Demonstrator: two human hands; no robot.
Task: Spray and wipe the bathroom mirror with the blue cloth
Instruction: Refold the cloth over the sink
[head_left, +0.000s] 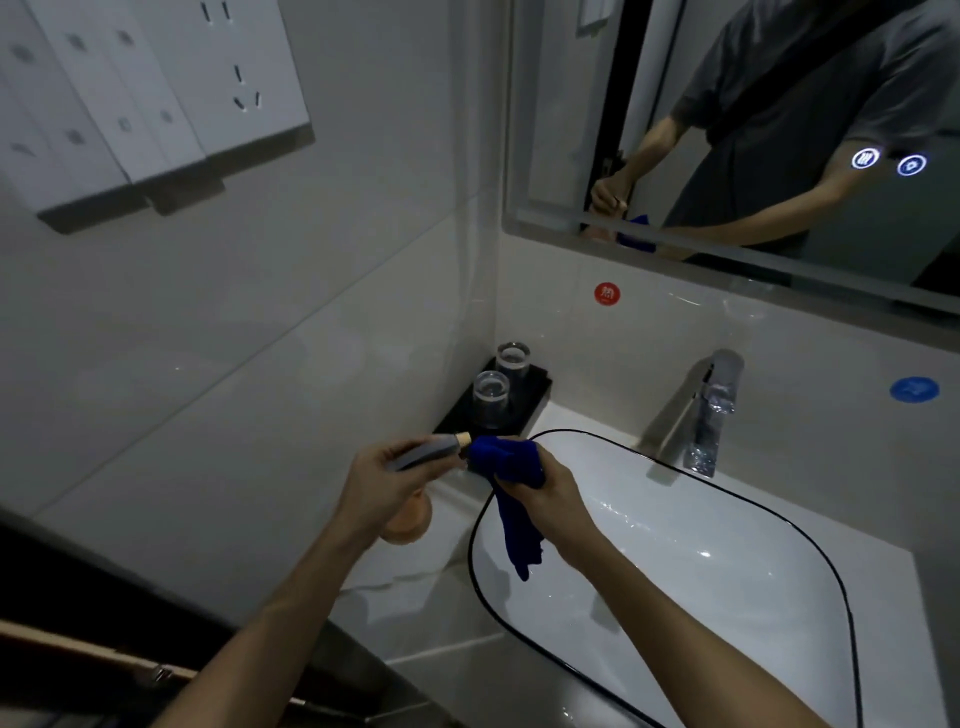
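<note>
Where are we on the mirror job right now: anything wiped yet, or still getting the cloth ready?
Done: both tools are picked up. In hand: the left hand holds the spray bottle with its nozzle right at the blue cloth, bunched in the right hand over the sink edge, so the cloth looks about to be wetted. Left: the mirror itself; neither hand is near it, and I cannot tell whether any part has been wiped.
</note>
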